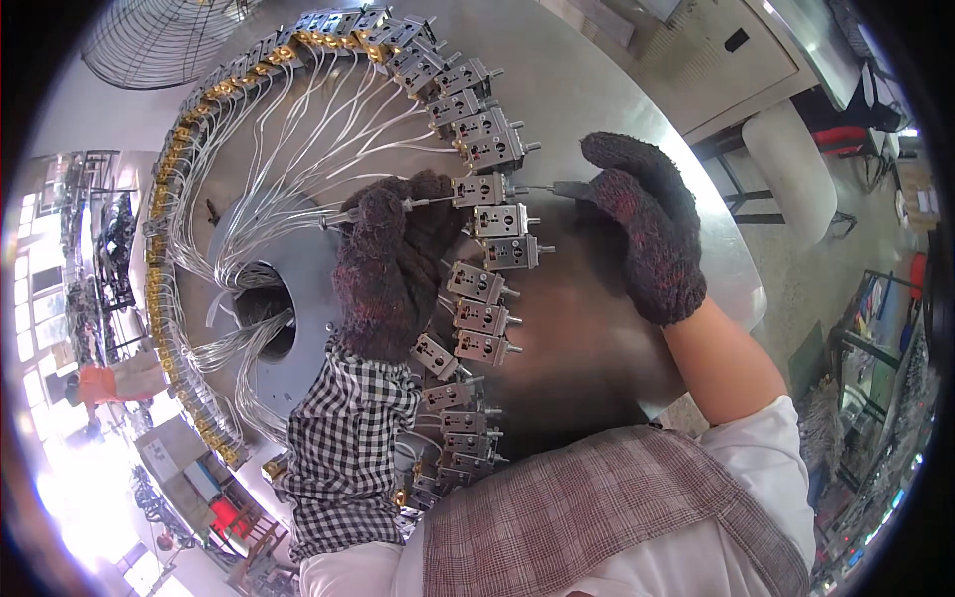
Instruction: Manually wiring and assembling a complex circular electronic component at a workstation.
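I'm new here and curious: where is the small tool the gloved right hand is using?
In the head view, the thin dark tool sits right of centre, pinched in the right hand, its tip at a metal valve block that the left hand steadies.

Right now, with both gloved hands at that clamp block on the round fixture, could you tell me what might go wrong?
1. The left hand lies among thin clear tubes; its knit glove could snag one.
2. The right hand holds a slim tool at one metal clamp block; a slip could strike the neighbouring block.
3. The checkered sleeve drapes over lower blocks and might catch.
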{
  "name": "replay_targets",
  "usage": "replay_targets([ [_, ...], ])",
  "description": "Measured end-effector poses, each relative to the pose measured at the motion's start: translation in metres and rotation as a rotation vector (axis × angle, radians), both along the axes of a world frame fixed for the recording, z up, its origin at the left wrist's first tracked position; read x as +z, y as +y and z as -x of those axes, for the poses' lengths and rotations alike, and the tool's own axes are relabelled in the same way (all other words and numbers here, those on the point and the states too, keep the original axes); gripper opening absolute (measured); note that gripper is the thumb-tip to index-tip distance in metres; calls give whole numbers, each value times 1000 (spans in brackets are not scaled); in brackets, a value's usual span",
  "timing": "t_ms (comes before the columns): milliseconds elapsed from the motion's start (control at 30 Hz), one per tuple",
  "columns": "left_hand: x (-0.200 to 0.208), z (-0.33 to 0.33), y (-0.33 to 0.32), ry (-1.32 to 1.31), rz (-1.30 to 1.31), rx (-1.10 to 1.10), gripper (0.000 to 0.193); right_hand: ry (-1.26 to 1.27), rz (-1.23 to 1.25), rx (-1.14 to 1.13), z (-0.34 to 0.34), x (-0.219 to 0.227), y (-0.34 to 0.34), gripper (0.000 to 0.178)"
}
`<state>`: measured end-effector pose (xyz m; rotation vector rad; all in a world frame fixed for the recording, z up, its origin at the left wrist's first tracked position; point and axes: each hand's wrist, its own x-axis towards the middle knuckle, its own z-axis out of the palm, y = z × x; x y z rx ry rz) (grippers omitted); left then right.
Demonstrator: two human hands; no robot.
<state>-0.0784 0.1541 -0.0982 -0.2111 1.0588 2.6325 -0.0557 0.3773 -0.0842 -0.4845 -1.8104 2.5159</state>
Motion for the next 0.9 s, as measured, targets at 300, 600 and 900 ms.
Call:
replay_targets([
  [300,0,1,4,-12,55,16,25,-2,5,57,6,-9,-4,27],
  [600,4,1,6,-74,111,45,26,85,-283,201,11,-2,2,29],
  [900,5,2,9,-79,71,46,26,109,-505,164,22,-2,0,29],
])
